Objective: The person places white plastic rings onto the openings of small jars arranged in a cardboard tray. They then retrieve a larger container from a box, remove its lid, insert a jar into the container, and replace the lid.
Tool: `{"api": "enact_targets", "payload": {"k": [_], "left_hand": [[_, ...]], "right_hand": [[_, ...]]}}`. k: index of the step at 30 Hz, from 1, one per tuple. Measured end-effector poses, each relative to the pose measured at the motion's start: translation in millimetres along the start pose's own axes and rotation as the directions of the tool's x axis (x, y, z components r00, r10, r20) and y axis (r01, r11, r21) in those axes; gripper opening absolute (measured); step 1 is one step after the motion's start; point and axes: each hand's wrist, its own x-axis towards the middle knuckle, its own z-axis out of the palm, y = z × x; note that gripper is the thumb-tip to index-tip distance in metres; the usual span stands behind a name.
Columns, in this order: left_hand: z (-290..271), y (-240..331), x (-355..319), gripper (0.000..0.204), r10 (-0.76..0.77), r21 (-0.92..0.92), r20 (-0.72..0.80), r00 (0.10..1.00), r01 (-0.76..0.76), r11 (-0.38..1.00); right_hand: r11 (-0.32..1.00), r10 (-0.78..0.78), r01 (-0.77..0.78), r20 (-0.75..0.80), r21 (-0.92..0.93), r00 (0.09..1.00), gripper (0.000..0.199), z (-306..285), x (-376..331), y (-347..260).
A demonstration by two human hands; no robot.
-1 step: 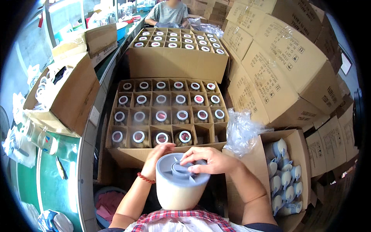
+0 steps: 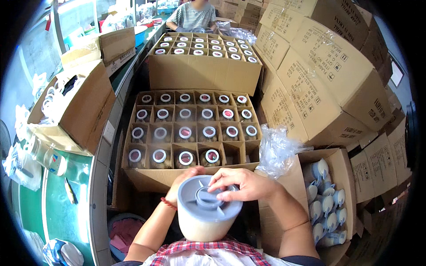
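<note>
In front of my chest stands a cream, round-bodied container [image 2: 205,229] with a wide blue-grey cap [image 2: 191,195] on top. The cap has a raised ring and short ribs at its middle. My right hand [image 2: 244,185] reaches over from the right, fingers bent and gripping at that raised centre. Around the far left side of the container curves my left hand [image 2: 184,179], its fingers partly hidden behind the cap. Just beyond my hands is a divided carton [image 2: 155,175] holding several glass flasks [image 2: 185,158] with white rings around their reddish tops.
At my right, an open carton [image 2: 349,177] holds several pale jugs [image 2: 326,204] with blue-grey lids. Crumpled clear plastic [image 2: 277,148] lies beside the flasks. Large cartons [image 2: 326,66] are stacked beyond. A green bench [image 2: 66,221] runs along the left. Another person [image 2: 191,17] sits far ahead.
The cap has turned and tipped slightly under my right hand, showing more of its raised centre. My left hand has slipped a little further behind the cap.
</note>
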Motion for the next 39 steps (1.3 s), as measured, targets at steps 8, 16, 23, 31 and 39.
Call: {"api": "enact_targets", "payload": {"k": [8, 16, 23, 31, 39], "left_hand": [[50.7, -7.9, -34.7, 0.03, -0.088, -0.25, 0.095, 0.992, 0.109, 0.962], [22.5, -54.7, -69.0, 0.037, 0.237, 0.434, -0.356, 0.904, -0.065, 0.899], [41.3, -4.7, -89.4, 0.037, 0.34, 0.726, -0.357, 0.87, 0.03, 0.687], [-15.1, -26.4, -81.7, 0.034, -0.205, 0.37, -0.428, 0.88, 0.378, 0.848], [33.7, 68.8, 42.3, 0.053, 0.158, 0.719, 0.006, 0.987, -0.114, 0.686]], "right_hand": [[0.766, -0.031, 0.044, 0.031, -0.641, 0.999, 0.036, 29.6, -21.9, -76.5], [0.809, 0.058, -0.127, -0.137, -0.574, 0.989, 0.037, 55.2, -57.3, -47.9], [0.881, -0.067, -0.097, -0.327, -0.463, 0.943, 0.036, 65.5, -72.2, -8.1], [0.242, -0.288, -0.82, -0.845, -0.519, 0.45, 0.036, -47.9, -132.4, 97.8], [0.817, -0.158, -0.549, -0.984, -0.178, 0.084, 0.015, 1.3, -145.4, 137.8]]}}
